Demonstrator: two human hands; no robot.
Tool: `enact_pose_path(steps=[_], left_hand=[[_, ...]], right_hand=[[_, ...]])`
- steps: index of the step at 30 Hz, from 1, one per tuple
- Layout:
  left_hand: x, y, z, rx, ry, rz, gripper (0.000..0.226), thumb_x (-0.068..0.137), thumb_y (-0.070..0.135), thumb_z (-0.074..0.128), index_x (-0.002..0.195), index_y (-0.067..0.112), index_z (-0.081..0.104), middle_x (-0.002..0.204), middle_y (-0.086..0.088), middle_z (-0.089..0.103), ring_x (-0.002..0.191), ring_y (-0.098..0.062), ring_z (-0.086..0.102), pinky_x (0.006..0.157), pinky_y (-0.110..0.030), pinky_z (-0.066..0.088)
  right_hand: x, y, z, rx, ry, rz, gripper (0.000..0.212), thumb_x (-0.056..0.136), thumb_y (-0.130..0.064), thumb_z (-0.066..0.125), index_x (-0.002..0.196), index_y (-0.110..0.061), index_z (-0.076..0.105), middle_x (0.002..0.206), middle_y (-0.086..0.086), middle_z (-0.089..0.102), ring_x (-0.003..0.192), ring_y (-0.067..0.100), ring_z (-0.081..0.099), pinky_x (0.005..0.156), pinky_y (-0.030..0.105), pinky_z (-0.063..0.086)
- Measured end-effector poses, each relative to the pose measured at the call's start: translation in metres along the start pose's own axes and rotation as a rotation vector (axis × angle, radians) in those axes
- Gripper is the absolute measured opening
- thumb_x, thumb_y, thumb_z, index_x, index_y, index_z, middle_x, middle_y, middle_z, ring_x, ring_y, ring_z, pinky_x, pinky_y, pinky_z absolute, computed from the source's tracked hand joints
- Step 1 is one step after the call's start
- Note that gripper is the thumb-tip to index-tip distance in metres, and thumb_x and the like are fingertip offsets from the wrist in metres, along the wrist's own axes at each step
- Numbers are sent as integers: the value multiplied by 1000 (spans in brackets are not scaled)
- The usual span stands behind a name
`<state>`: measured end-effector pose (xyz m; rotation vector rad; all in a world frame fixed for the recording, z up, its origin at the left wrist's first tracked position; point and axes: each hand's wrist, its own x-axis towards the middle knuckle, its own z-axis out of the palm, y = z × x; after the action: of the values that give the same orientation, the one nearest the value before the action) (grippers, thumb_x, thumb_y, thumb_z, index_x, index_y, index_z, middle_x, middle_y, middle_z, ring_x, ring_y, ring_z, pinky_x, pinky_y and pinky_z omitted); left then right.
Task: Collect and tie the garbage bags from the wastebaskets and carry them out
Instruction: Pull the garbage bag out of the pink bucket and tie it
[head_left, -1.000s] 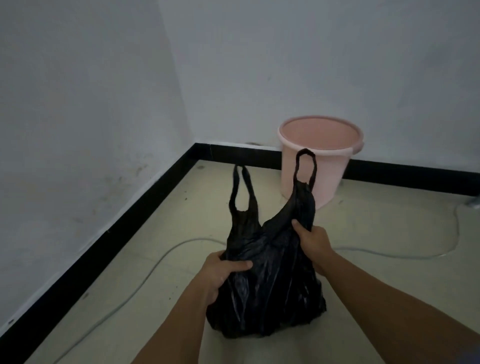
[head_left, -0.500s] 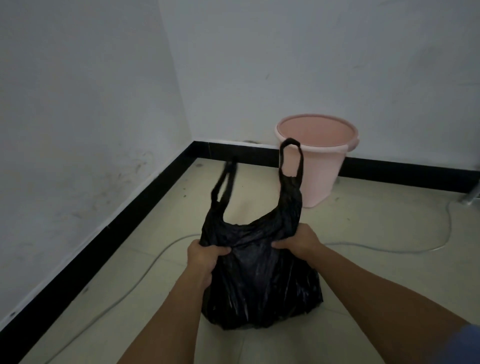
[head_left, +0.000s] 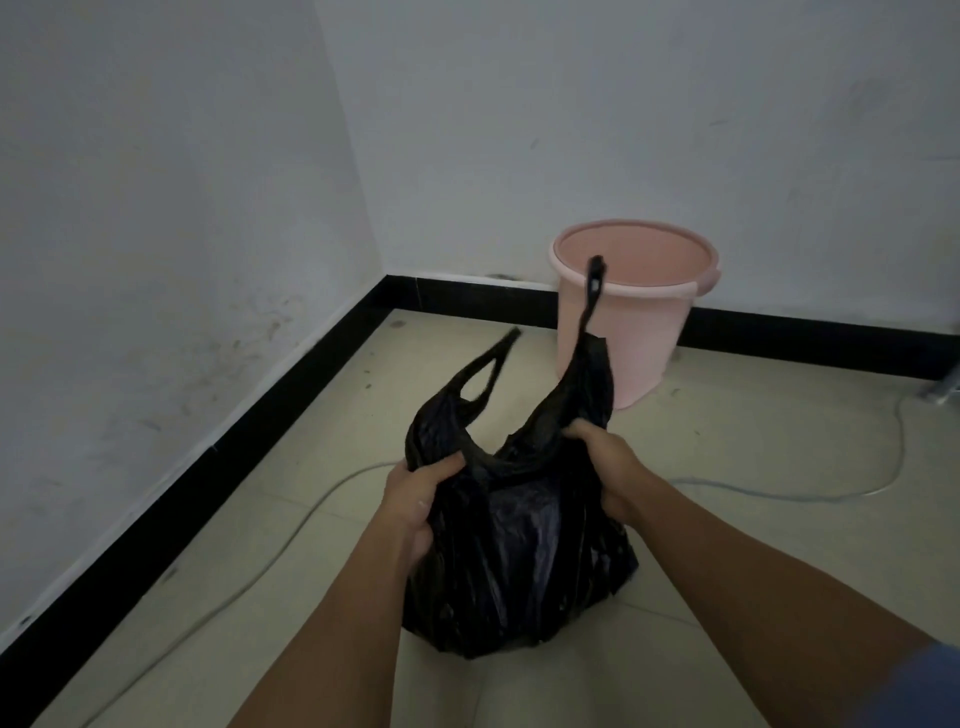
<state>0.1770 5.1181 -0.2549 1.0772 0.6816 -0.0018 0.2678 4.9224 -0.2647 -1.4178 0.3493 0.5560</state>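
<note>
A black plastic garbage bag (head_left: 514, 561) sits on the tiled floor in front of me, bulging with contents. Its two loop handles stick up loose, the left one leaning left, the right one standing in front of the bucket. My left hand (head_left: 415, 499) grips the bag's upper left edge. On the upper right edge my right hand (head_left: 602, 457) holds the bunched plastic below the right handle. A pink plastic wastebasket (head_left: 631, 332) stands behind the bag against the far wall, with no liner in it.
White walls meet in a corner at the back left, with a black baseboard (head_left: 218, 457) along both. A thin grey cable (head_left: 779, 493) runs across the floor behind the bag. A metal object (head_left: 948, 397) shows at the right edge.
Both hands have shifted along the bag's top edge and gathered more plastic. The left handle has tipped to the left and the right handle has narrowed as it was pulled taut.
</note>
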Motion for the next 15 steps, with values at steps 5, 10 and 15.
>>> enact_pose_path(steps=[5,10,15], left_hand=[[4,-2,4,0,172,63,26,83,22,73,99,3,65,97,-19,70,88,-32,68,83,-43,55],[18,6,-1,-290,200,-54,36,96,31,51,117,3,59,111,-14,67,100,-31,63,95,-50,50],[11,6,7,-419,86,-106,33,101,30,39,74,13,49,46,2,41,51,-17,36,57,-26,39]], right_hand=[[6,2,2,-95,7,-101,50,76,-33,81,113,-3,67,102,12,72,91,32,69,86,40,56],[8,4,2,-127,27,-108,35,85,-16,70,116,1,66,100,17,71,88,34,69,80,38,57],[1,-8,16,59,-182,15,51,66,-6,67,117,1,66,109,22,70,97,37,68,86,46,56]])
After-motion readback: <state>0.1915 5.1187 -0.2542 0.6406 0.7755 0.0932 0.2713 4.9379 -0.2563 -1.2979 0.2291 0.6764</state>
